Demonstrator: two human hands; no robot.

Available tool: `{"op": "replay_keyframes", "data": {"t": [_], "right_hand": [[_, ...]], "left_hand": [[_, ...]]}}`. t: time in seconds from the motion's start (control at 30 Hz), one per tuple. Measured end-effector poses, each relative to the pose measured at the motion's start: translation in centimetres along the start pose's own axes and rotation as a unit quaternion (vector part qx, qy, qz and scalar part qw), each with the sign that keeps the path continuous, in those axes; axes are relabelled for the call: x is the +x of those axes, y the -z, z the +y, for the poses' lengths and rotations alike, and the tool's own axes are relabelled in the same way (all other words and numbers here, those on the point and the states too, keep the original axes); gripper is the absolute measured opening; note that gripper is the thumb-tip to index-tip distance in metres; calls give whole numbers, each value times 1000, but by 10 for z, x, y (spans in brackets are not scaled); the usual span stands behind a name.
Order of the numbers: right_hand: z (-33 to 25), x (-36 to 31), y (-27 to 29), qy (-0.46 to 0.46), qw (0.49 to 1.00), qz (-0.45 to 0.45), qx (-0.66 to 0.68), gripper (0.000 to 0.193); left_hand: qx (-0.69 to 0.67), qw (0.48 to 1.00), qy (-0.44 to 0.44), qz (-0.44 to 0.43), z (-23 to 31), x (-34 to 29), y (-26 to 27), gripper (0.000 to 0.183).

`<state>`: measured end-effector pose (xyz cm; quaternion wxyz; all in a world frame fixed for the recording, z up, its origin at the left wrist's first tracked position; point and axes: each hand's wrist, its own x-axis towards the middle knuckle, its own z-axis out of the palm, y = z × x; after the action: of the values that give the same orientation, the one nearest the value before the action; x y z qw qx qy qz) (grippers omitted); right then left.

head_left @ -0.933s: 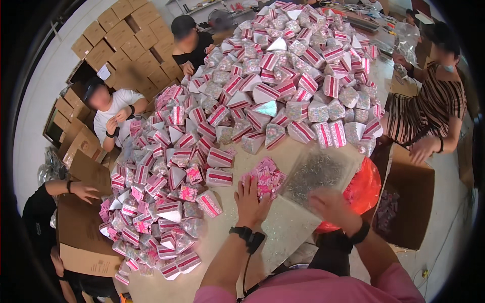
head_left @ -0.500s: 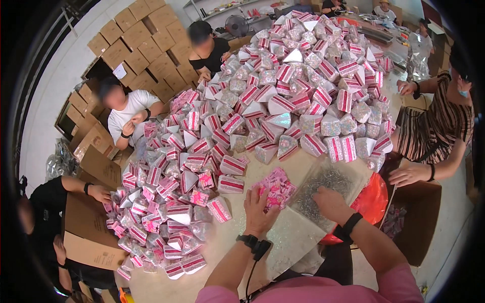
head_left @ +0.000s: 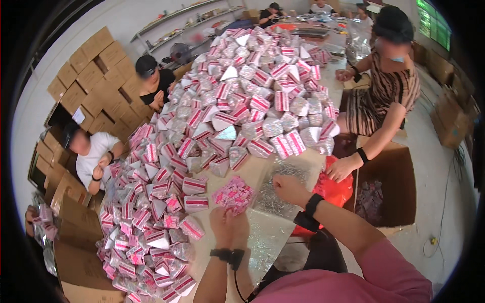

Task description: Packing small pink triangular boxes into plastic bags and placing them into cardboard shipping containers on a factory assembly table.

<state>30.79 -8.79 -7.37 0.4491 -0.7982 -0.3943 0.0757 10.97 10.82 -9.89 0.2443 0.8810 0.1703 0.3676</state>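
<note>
My left hand [head_left: 226,227], somewhat blurred, is curled at the near edge of a small heap of pink printed cards [head_left: 233,196]; whatever its fingers hold is hidden. My right hand [head_left: 291,190] is closed above a shallow clear tray [head_left: 268,201] full of small thin metal pieces [head_left: 279,177]. Anything between those fingers is too small to make out. Left of the cards and behind them, a large mound of clear-wrapped, cake-slice-shaped packages [head_left: 194,186] in white and pink covers the table.
A red plastic bag [head_left: 334,188] lies right of the tray, under the hand [head_left: 343,167] of a person in a striped garment. An open carton [head_left: 389,202] with pink packets stands beyond. More cartons [head_left: 76,237] stand at left, near other seated people.
The view has swung rightward. My left hand has gone from spread beside the cards to curled at their near edge. My right hand has come up from the metal pieces. The right-hand person's hand has reached the red bag.
</note>
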Motion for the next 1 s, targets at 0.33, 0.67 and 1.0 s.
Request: {"op": "replay_keyframes", "data": {"t": [0.33, 0.67, 1.0], "right_hand": [[19, -13, -13, -55, 998, 21, 34, 15], [1, -20, 1, 62, 995, 46, -69, 22], [24, -14, 13, -10, 998, 61, -23, 19]], "left_hand": [[-130, 971, 192, -58, 29, -32, 14, 14], [-198, 942, 257, -86, 31, -50, 11, 19], [-291, 910, 285, -79, 38, -45, 19, 17]]}}
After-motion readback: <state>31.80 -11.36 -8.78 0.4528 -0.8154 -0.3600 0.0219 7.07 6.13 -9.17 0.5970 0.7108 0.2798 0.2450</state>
